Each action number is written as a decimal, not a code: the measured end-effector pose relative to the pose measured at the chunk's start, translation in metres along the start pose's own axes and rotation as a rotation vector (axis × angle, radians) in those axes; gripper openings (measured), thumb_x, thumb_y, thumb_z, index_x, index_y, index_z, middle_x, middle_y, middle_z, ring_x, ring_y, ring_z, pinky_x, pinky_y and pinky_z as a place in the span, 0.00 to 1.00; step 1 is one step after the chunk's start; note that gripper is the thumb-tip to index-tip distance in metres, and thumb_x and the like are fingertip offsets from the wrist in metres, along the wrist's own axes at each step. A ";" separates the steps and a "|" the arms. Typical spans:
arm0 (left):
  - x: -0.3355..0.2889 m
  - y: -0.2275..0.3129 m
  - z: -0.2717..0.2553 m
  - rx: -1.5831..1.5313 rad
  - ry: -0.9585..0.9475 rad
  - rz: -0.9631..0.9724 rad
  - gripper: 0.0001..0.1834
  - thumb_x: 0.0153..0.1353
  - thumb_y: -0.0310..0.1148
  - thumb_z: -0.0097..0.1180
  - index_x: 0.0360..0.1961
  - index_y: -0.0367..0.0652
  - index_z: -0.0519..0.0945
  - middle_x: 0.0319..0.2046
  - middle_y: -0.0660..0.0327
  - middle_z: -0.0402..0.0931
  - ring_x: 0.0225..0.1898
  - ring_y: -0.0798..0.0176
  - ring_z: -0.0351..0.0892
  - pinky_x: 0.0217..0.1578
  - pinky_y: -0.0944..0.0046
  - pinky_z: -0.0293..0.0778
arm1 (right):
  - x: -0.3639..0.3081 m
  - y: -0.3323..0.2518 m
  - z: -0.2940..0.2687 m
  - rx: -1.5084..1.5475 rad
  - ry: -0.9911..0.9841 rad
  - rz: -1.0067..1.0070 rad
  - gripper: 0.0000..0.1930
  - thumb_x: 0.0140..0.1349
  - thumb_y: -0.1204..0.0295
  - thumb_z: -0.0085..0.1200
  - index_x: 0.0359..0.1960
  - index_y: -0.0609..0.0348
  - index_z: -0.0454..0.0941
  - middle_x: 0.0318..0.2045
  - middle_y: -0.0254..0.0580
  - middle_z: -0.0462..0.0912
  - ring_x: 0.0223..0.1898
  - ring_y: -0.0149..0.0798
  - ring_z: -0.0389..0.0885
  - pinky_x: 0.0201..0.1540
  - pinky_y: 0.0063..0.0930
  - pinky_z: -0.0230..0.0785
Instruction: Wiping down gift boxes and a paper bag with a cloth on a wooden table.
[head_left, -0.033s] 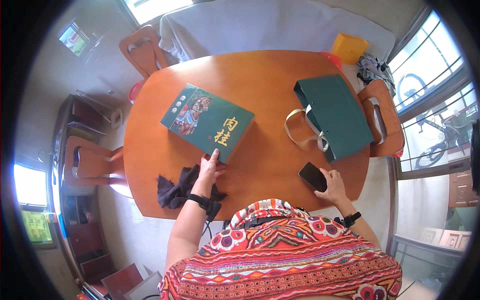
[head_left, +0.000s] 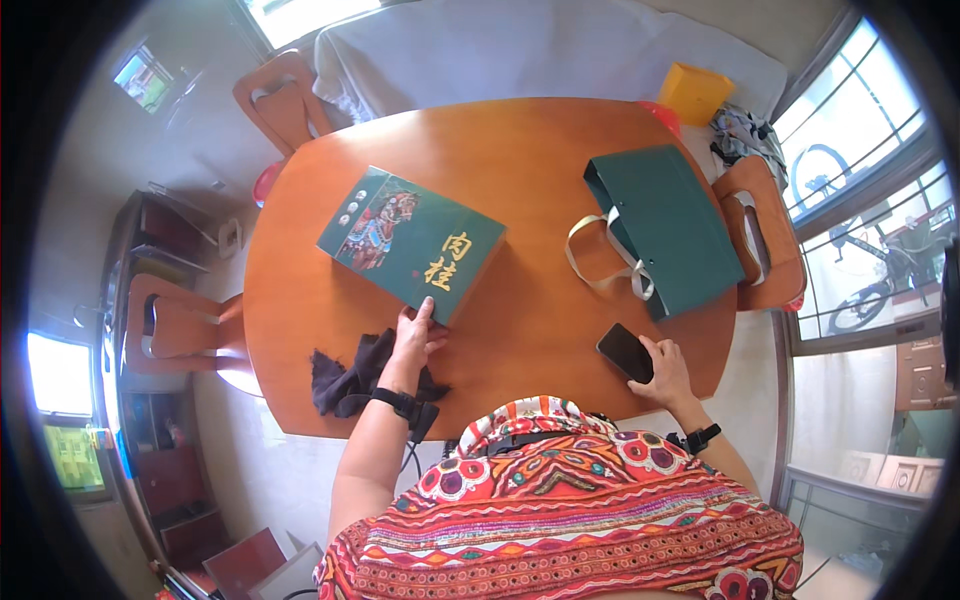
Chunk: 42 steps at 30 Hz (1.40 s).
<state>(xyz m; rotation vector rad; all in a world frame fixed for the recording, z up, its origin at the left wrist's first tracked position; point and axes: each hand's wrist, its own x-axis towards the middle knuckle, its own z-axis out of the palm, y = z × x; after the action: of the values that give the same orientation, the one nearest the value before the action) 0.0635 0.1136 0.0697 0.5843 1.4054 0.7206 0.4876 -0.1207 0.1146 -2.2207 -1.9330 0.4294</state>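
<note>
A dark green gift box (head_left: 415,240) with a colourful painted figure and gold lettering lies slantwise on the table, left of centre. At its near corner my left hand (head_left: 415,335) is closed, thumb on the top face and fingers lower at the side, partly hidden. A crumpled dark cloth (head_left: 350,378) lies beside my left wrist. Toward the table's right front, my right hand (head_left: 664,370) grips the right edge of a black smartphone (head_left: 625,350), dark screen up. Beyond the phone, a green paper gift bag (head_left: 672,225) lies flat, its cream ribbon handles (head_left: 572,250) spread to the left.
The brown wooden table (head_left: 540,370) has rounded sides. Wooden chairs stand at the left (head_left: 170,325), far left (head_left: 280,100) and right (head_left: 765,235). Behind the table, a pale cloth (head_left: 530,50) covers something long, with a yellow bag (head_left: 695,95) at its right end.
The whole view has shifted very slightly. Both hands, the box and the phone keep their places on the table.
</note>
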 end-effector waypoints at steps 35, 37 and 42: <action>-0.027 0.006 0.011 0.172 0.080 0.019 0.42 0.57 0.57 0.62 0.65 0.50 0.59 0.43 0.58 0.73 0.33 0.55 0.81 0.39 0.46 0.75 | 0.201 0.028 -0.057 -0.354 0.240 -0.200 0.08 0.61 0.71 0.49 0.36 0.55 0.81 0.54 0.46 0.75 0.55 0.51 0.73 0.49 0.44 0.71; -0.025 0.005 0.005 0.180 0.060 0.039 0.40 0.58 0.57 0.61 0.65 0.51 0.60 0.43 0.58 0.73 0.31 0.56 0.80 0.38 0.47 0.75 | 0.206 0.014 -0.073 -0.147 0.306 -0.184 0.07 0.61 0.71 0.48 0.35 0.55 0.80 0.47 0.45 0.77 0.50 0.52 0.76 0.47 0.43 0.72; -0.014 0.010 -0.002 0.215 0.051 0.063 0.42 0.57 0.57 0.61 0.66 0.51 0.59 0.42 0.58 0.74 0.33 0.57 0.80 0.39 0.47 0.75 | 0.214 -0.011 -0.096 0.560 0.713 -0.234 0.02 0.61 0.78 0.53 0.35 0.59 0.76 0.35 0.48 0.84 0.36 0.49 0.84 0.39 0.33 0.75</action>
<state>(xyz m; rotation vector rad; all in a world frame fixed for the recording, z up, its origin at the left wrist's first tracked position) 0.0602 0.1098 0.0865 0.7856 1.5284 0.6417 0.5343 0.0977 0.1863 -1.4849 -1.4290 0.0911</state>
